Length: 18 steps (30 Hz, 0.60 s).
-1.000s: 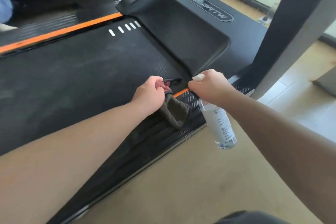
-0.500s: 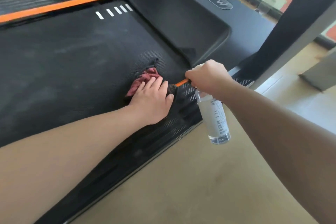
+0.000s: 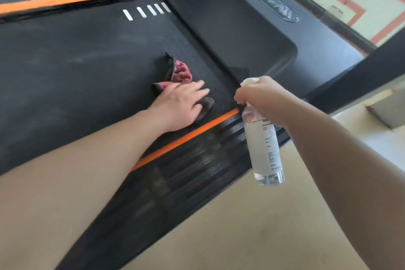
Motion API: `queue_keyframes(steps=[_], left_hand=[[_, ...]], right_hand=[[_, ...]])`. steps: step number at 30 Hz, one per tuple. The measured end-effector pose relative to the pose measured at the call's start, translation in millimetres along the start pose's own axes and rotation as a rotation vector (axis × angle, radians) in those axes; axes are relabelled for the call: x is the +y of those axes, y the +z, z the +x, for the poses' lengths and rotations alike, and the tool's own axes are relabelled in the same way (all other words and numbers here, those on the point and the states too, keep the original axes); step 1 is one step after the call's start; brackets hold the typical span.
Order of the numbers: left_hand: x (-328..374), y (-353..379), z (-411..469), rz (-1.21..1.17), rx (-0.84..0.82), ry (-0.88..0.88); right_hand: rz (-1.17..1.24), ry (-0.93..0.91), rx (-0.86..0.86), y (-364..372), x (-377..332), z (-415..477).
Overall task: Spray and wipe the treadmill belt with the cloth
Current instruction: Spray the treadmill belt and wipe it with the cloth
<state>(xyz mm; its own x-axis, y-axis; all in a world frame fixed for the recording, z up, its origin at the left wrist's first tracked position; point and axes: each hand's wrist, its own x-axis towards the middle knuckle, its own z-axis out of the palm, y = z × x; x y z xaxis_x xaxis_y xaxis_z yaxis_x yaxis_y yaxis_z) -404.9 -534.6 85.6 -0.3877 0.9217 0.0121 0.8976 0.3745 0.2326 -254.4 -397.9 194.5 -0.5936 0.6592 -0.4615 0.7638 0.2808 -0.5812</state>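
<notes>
A: What worried you at that moment?

B: The cloth (image 3: 179, 73) was bunched. The left hand (image 3: 182, 105) lay flat on it, fingers spread and pressing, gripping nothing, and half the cloth stuck out loose beyond the fingertips. Had the hand pushed on, I judged the loose part could fold under or slip free, and the bare palm would have dragged on the belt (image 3: 76, 68).

A: And the other hand?

B: The right hand (image 3: 263, 96) was closed round the neck of the bottle (image 3: 264, 149), which hung down over the side rail (image 3: 197, 166), just right of the left hand. Whether a finger sat on the nozzle I could not tell. The bottle was off the belt, so a squeeze there might have wetted the rail or the floor (image 3: 241, 237) instead.

A: Any edges close by?

B: The orange strip (image 3: 186, 136) ran just nearside of the left hand, so a pull back would have carried the cloth off the belt. Ahead of both hands rose the motor cover (image 3: 230, 35), its lip near the cloth; a stroke that way would have stopped short.

A: So where was the room?

B: Out to the left of the left hand. The belt lay open and dusty there, with nothing on it.
</notes>
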Motion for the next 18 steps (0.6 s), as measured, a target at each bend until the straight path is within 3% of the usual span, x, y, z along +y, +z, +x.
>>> queue_keyframes(steps=[1,3,5,8,10,12,14,18], left_hand=[[-20.1,-2.2,-5.8,0.044,0.04,-0.08],[-47.6,-5.1,-12.3,0.089,-0.025,-0.449],[-48.2,-4.7,-6.3,0.104,-0.086,-0.571],[-18.0,-4.1,6.5,0.102,-0.019,-0.242],[10.6,1.5,11.5,0.092,-0.05,0.038],[30.1,6.1,13.7,0.026,-0.131,0.2],[25.9,4.9,15.5,-0.013,-0.193,0.224],[15.3,3.4,10.5,0.177,-0.191,0.111]], right_hand=[[0.047,0.012,-0.01,2.7,-4.7,3.4],[0.051,0.021,-0.049,9.5,-9.2,10.9],[0.007,0.036,-0.073,15.1,-11.3,15.4],[-0.045,0.066,-0.064,18.7,-9.8,25.6],[-0.045,0.089,-0.055,17.8,-10.3,30.6],[-0.024,0.145,-0.026,16.2,-9.4,30.4],[-0.017,0.176,-0.001,15.2,-8.1,28.8],[0.004,0.176,0.002,14.3,-1.1,21.7]])
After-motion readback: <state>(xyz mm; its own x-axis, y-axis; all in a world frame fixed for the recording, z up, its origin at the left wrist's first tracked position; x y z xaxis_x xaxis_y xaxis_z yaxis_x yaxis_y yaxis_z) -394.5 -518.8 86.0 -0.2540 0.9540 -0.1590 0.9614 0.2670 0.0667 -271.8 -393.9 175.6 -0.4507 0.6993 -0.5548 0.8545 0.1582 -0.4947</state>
